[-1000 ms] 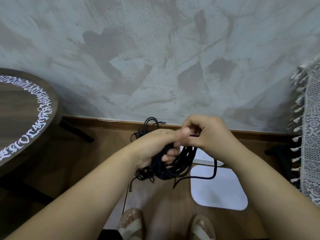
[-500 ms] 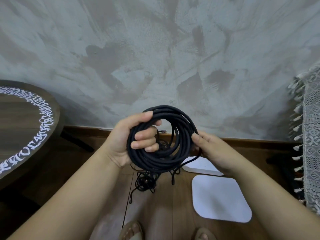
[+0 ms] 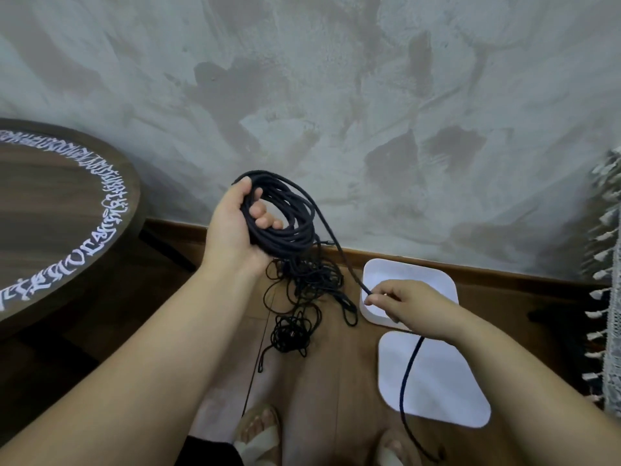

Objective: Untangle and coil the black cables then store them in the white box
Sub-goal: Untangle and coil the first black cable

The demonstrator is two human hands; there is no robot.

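My left hand grips a thick coil of black cable, held up in front of the wall. One strand runs from the coil down to the right, where my right hand pinches it over the open white box. The loose tail hangs below that hand across the white lid. A tangle of thinner black cables lies on the wooden floor under the coil.
A round dark wooden table with white lettering stands at the left. A grey plaster wall and wooden skirting run behind. A fringed lace cloth hangs at the right edge. My sandalled feet are at the bottom.
My right hand has left the coil's side and moved down right, pulling one strand out over the white box. The left hand still grips the coil, now tilted and further left.
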